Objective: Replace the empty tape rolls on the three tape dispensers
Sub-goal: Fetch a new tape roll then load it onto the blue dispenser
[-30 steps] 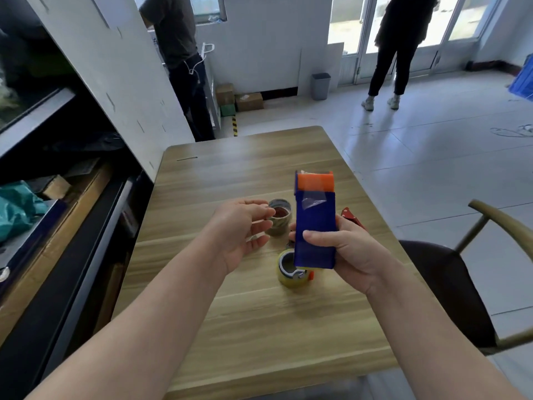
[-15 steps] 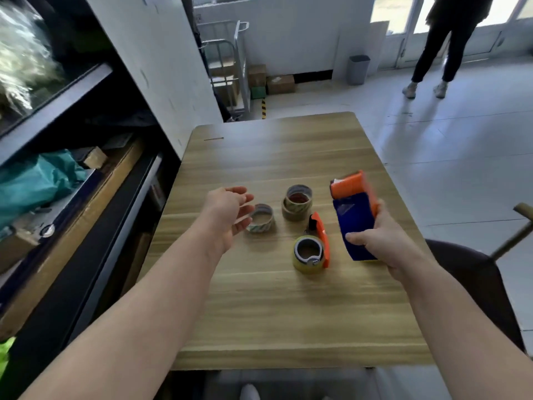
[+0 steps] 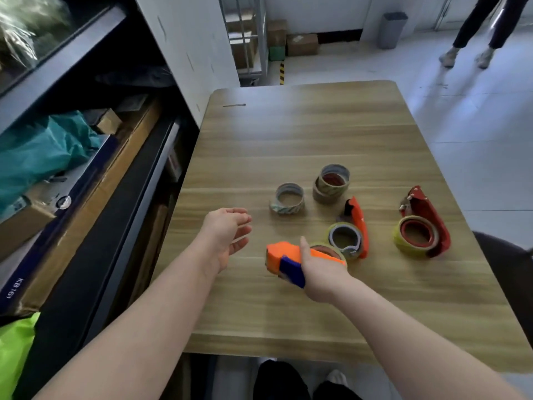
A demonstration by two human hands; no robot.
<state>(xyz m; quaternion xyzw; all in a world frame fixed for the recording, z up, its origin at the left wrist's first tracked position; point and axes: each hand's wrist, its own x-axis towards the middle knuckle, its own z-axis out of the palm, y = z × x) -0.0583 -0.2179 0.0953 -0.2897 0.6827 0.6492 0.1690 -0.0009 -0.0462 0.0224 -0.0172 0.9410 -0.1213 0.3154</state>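
My right hand grips a blue and orange tape dispenser low over the wooden table, with a tape roll partly hidden behind the hand. My left hand hovers open just left of it, fingers apart, holding nothing. An orange dispenser with a yellowish roll lies to the right. A red dispenser with a yellow roll lies further right. An empty striped core and stacked brown cores sit behind.
Dark shelving with boxes and a teal bag lines the table's left side. A dark chair stands at the right edge. A person's legs and a grey bin are across the floor beyond the table.
My right hand has carried the blue and orange dispenser from upright at the right down and leftward, now lying sideways near the table. My left hand stayed open. The view tilted down, revealing the red dispenser.
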